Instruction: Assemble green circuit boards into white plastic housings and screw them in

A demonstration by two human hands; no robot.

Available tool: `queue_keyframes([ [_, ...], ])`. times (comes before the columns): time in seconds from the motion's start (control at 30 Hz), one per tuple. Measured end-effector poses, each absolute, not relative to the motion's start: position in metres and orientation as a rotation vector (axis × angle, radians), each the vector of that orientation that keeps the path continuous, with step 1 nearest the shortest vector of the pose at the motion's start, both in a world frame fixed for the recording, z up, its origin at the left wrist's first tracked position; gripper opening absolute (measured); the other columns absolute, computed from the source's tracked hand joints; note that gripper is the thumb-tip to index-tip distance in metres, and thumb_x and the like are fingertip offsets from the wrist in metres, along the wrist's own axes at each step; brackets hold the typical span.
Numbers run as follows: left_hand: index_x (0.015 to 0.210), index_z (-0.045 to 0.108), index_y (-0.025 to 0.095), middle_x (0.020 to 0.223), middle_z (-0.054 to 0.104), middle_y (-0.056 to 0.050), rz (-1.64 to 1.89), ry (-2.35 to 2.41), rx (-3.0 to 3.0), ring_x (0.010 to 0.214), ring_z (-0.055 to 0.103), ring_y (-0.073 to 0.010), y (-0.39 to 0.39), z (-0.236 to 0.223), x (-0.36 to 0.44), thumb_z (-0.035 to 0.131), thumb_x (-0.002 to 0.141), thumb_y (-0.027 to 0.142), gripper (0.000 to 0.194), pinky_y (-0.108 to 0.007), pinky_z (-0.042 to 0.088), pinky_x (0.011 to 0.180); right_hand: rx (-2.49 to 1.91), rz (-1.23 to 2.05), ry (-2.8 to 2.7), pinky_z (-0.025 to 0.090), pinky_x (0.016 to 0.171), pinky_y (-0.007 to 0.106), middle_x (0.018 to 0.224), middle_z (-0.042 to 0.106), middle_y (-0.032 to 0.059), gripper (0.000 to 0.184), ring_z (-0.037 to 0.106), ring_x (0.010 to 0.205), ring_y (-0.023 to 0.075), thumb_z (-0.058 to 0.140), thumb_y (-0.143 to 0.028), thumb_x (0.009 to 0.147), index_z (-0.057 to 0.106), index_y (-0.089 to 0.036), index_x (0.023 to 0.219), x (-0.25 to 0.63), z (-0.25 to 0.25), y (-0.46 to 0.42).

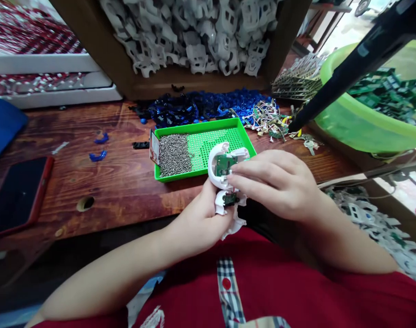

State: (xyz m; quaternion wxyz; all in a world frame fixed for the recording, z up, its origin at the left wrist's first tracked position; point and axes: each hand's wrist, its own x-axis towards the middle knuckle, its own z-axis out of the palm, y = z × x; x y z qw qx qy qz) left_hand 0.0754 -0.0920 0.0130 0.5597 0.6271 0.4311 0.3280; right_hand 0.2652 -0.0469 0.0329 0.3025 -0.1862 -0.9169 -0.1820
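Note:
My left hand [208, 218] is closed around a white plastic housing [213, 168], held up over the table's front edge. Inside its round upper part sits a green circuit board [224, 164]; a smaller dark green board [230, 199] shows lower down. My right hand [279, 182] reaches in from the right, its fingertips pressed at the edge of the upper board. Whether those fingers pinch a small part or the housing itself is hidden. Just behind the hands lies a green perforated tray [245, 139], with many small metal screws [175, 155] in its left half.
Blue plastic parts [208, 107] and small wired boards [267, 116] are heaped behind the tray. A carton [194, 84] of white housings stands at the back. A black pole [344, 68] slants before a green basin [361, 132] of boards. A phone [18, 196] lies left.

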Motion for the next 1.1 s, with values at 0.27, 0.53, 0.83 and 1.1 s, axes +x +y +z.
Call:
queue_keyframes([
  [0.27, 0.125, 0.045, 0.017, 0.127, 0.056, -0.009, 0.851, 0.983, 1.431, 0.113, 0.055, -0.0237, -0.106, -0.017, 0.071, 0.054, 0.084, 0.02, 0.042, -0.036, 0.04, 0.101, -0.322, -0.34, -2.411, 0.053, 0.069, 0.031, 0.102, 0.068, 0.0065, 0.023, 0.062, 0.079, 0.0153, 0.052, -0.02, 0.086, 0.065, -0.013, 0.104, 0.266, 0.01, -0.049],
  [0.53, 0.115, 0.053, 0.015, 0.13, 0.054, -0.012, 0.889, 0.959, 1.473, 0.114, 0.054, -0.0262, -0.108, -0.033, 0.066, 0.057, 0.081, 0.018, 0.034, -0.04, 0.038, 0.103, -0.368, 0.042, -2.292, 0.051, 0.072, 0.029, 0.099, 0.067, 0.0092, 0.019, 0.06, 0.085, 0.0153, 0.056, -0.011, 0.082, 0.066, -0.011, 0.099, 0.253, -0.011, -0.06],
  [0.83, 0.116, 0.055, 0.017, 0.126, 0.058, -0.009, 0.894, 0.931, 1.511, 0.111, 0.056, -0.0257, -0.111, -0.039, 0.063, 0.058, 0.079, 0.016, 0.037, -0.039, 0.039, 0.103, -0.453, 0.236, -2.294, 0.052, 0.069, 0.026, 0.085, 0.061, 0.0059, 0.017, 0.06, 0.079, 0.013, 0.055, -0.011, 0.083, 0.066, -0.013, 0.096, 0.255, -0.008, -0.06],
  [1.1, 0.116, 0.054, 0.016, 0.119, 0.062, -0.009, 0.841, 0.923, 1.572, 0.11, 0.057, -0.025, -0.112, -0.043, 0.06, 0.056, 0.082, 0.018, 0.034, -0.038, 0.04, 0.101, -0.458, 0.243, -2.345, 0.054, 0.073, 0.028, 0.088, 0.063, 0.0064, 0.018, 0.062, 0.084, 0.014, 0.056, -0.013, 0.083, 0.065, -0.015, 0.099, 0.26, -0.011, -0.06],
])
